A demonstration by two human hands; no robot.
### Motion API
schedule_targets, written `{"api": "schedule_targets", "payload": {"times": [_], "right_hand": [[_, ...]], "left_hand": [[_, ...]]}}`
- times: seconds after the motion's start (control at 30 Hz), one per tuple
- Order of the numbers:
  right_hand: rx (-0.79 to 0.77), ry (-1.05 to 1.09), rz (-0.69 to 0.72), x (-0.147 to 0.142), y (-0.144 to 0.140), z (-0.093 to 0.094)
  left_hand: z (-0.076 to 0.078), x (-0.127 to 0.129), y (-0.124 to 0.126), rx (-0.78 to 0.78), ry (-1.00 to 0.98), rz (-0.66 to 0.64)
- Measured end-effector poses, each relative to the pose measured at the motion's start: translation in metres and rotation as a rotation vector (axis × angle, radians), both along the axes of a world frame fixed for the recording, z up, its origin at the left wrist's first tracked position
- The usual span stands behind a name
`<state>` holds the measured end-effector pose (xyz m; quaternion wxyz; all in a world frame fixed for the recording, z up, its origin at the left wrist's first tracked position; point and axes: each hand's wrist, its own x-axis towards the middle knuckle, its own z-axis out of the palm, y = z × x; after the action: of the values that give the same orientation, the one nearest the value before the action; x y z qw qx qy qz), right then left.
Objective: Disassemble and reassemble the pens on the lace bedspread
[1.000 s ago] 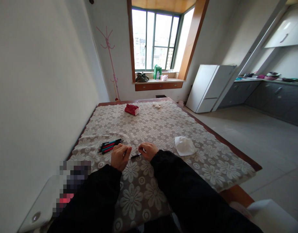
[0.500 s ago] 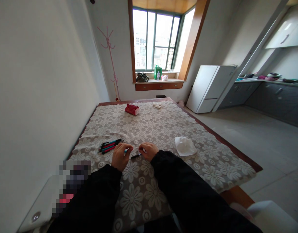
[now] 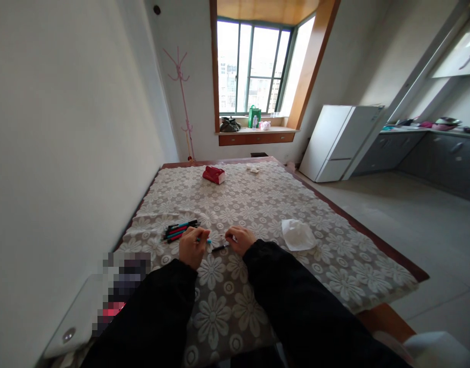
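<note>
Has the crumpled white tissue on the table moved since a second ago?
No. The white tissue lies on the same flowers of the tablecloth, right of the right hand; only the camera shifted.

No readable text, labels, brands or numbers anywhere. Pens (image 3: 180, 230), red box (image 3: 214, 175) on the tabletop (image 3: 258, 204) and green bag (image 3: 254, 116) on the window sill all too small or blurred to read. Patch at lower left is pixelated.

Brown tablecloth (image 3: 258, 204) with white flowers; teal, red and black pens (image 3: 180, 230); red box (image 3: 214, 175); white tissue (image 3: 297, 235).
</note>
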<state>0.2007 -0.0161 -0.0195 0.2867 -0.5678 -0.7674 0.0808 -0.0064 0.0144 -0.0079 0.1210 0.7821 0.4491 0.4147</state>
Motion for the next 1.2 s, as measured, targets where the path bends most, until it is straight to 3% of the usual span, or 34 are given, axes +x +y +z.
{"api": "schedule_targets", "payload": {"times": [0.27, 0.6, 1.03, 1.2], "right_hand": [[-0.018, -0.043, -0.015, 0.0002, -0.0001, -0.0006], [-0.04, -0.05, -0.009, 0.0017, 0.0015, -0.0039], [-0.051, -0.056, -0.023, 0.0014, 0.0018, -0.0043], [-0.047, -0.02, -0.016, 0.0021, 0.0024, -0.0047]], "left_hand": [[-0.0031, 0.0027, 0.002, 0.003, -0.031, -0.043], [0.0049, 0.0026, -0.0056, 0.097, 0.172, -0.009], [-0.0025, 0.0037, 0.0007, 0.029, -0.064, -0.068], [-0.0017, 0.0027, -0.0006, 0.068, -0.026, -0.045]]}}
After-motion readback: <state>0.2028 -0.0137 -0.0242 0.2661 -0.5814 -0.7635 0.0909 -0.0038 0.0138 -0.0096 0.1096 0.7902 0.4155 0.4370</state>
